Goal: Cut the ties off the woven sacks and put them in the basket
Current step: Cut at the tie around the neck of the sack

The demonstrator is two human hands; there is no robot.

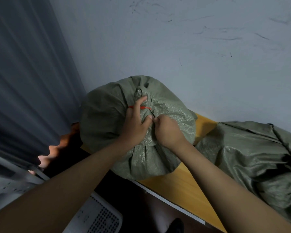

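the pale wall point(191, 47) filled the upper field, scuffed with dark marks; a grey curtain point(27, 73) hung at left. a yellow wooden surface point(183, 187) ran along the wall, with a white edge strip on its near side. two green woven sacks sat on it. the near sack point(107, 118), full and rounded, stood at the left end of the surface, its gathered neck point(144, 96) pointing up toward the wall. the second sack point(252, 157) lay slumped to the right, touching the first. a white perforated basket point(99, 217) sat below the surface edge at lower left, partly hidden by the left forearm.

the left hand point(136, 125) gripped the sack's neck, fingers point(141, 101) curled round it and thumb pressed against the fabric on the near side. the red tie point(142, 107) circled the neck just under those fingers, one end sticking out to the left. the right hand point(168, 130) was closed in a fist just beside the left thumb, with a thin dark piece showing above it near the tie; what it held could not be made out. a dark shoe tip point(176, 224) showed on the floor at the bottom edge.
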